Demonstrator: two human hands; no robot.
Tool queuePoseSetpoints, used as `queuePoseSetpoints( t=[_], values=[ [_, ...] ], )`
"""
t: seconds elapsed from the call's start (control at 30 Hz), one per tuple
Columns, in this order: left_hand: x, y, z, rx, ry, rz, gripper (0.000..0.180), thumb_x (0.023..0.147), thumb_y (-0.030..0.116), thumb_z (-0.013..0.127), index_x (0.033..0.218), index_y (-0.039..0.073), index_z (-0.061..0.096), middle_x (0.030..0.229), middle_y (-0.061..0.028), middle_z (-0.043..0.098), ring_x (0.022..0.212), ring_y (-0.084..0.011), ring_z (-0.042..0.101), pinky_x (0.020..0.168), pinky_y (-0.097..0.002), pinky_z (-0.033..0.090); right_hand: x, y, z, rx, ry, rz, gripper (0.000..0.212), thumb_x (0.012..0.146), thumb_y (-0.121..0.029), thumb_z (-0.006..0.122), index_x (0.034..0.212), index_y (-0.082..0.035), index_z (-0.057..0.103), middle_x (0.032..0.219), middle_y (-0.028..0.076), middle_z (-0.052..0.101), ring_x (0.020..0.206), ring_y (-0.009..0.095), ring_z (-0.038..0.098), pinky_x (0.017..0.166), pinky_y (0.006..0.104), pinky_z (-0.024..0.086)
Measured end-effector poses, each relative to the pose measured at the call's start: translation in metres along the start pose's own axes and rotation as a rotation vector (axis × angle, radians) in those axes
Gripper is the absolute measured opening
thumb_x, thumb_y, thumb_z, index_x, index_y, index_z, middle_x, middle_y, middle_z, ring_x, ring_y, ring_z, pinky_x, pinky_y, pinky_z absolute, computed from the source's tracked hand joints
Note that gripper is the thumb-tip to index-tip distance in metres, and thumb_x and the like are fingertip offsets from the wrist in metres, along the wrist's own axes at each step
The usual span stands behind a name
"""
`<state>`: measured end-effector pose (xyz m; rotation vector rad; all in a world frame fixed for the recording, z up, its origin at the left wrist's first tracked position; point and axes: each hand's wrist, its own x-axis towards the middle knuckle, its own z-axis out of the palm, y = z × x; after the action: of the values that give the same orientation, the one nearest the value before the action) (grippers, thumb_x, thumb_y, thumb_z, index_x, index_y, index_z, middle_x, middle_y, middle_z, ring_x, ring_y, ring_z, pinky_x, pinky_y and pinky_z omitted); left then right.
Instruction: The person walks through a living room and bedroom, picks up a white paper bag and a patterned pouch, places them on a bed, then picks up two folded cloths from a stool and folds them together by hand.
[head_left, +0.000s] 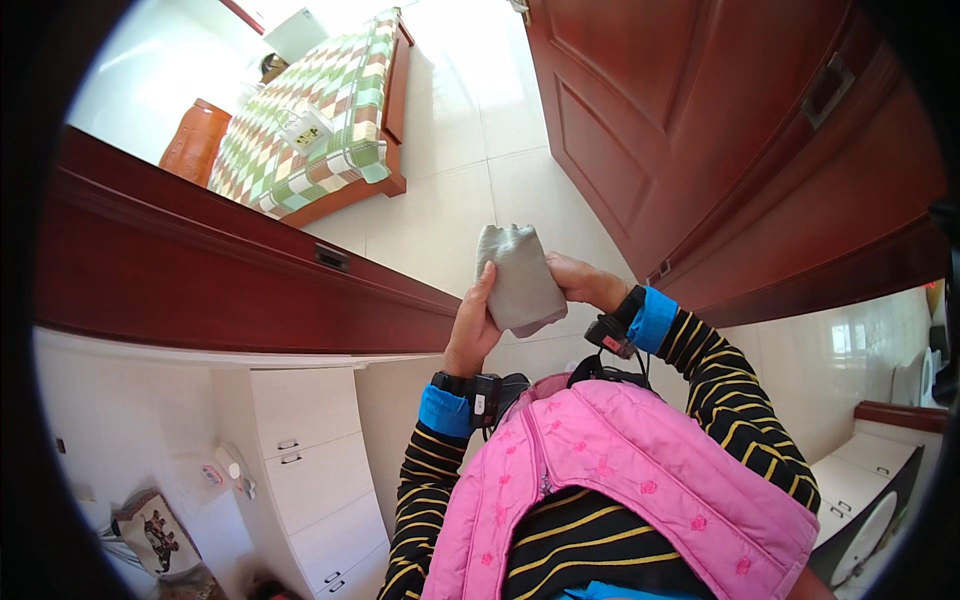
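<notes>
A folded grey-beige cloth (524,275) is held out in front of my chest, between both hands. My left hand (474,325) grips its left side, with the thumb lying up along the edge and the other fingers hidden beneath. On the opposite side, my right hand (585,281) is closed on the cloth's right edge, its fingers mostly behind the fabric. The cloth looks like a thick stacked bundle with a slightly ruffled far end; a darker layer shows at its near corner. Its exact kind cannot be made out.
I am at a doorway with a dark red frame (240,265) on the left and an open panelled door (640,110) on the right. Ahead stands a bed (340,90) with a checked cover and a white bag (304,130). White cabinets (312,440) are behind left.
</notes>
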<state>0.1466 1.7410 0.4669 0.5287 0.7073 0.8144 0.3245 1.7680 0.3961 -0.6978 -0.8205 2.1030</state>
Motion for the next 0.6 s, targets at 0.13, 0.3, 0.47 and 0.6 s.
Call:
queuePoseSetpoints(
  t=[0.13, 0.3, 0.47, 0.6],
  values=[
    [0.006, -0.003, -0.005, -0.085, 0.033, -0.016, 0.043, 0.096, 0.032, 0.054, 0.127, 0.002, 0.049, 0.12, -0.0072, 0.057, 0.108, -0.0173, 0.056, 0.095, -0.0336, 0.045, 0.004, -0.001, -0.007, 0.019, 0.057, 0.048, 0.03, 0.095, -0.018, 0.051, 0.117, 0.002, 0.059, 0.107, 0.01, 0.065, 0.09, 0.016, 0.065, 0.078, 0.0298, 0.054],
    [0.003, 0.003, -0.012, -0.03, 0.045, -0.058, 0.041, 0.093, 0.022, 0.059, 0.127, 0.002, 0.049, 0.118, -0.0082, 0.058, 0.107, -0.0191, 0.058, 0.094, -0.0356, 0.047, 0.0, -0.009, -0.016, 0.042, 0.069, 0.067, 0.03, 0.094, -0.018, 0.051, 0.117, 0.002, 0.058, 0.105, 0.01, 0.065, 0.089, 0.017, 0.065, 0.077, 0.0302, 0.054],
    [0.005, 0.013, -0.016, 0.017, 0.062, 0.059, 0.039, 0.09, 0.014, 0.061, 0.126, 0.0, 0.05, 0.116, -0.0101, 0.06, 0.105, -0.0212, 0.059, 0.092, -0.0372, 0.048, -0.006, -0.01, -0.038, 0.105, 0.074, -0.005, 0.031, 0.094, -0.014, 0.049, 0.12, 0.002, 0.053, 0.105, 0.011, 0.064, 0.089, 0.019, 0.066, 0.077, 0.0318, 0.055],
    [0.0, 0.022, -0.025, -0.005, 0.125, 0.08, 0.039, 0.091, 0.014, 0.06, 0.126, 0.0, 0.049, 0.118, -0.012, 0.06, 0.106, -0.0231, 0.06, 0.093, -0.0391, 0.049, -0.012, -0.008, -0.056, 0.051, 0.256, 0.013, 0.029, 0.093, -0.012, 0.048, 0.117, 0.002, 0.053, 0.102, 0.011, 0.064, 0.087, 0.019, 0.066, 0.076, 0.0327, 0.056]
  ],
)
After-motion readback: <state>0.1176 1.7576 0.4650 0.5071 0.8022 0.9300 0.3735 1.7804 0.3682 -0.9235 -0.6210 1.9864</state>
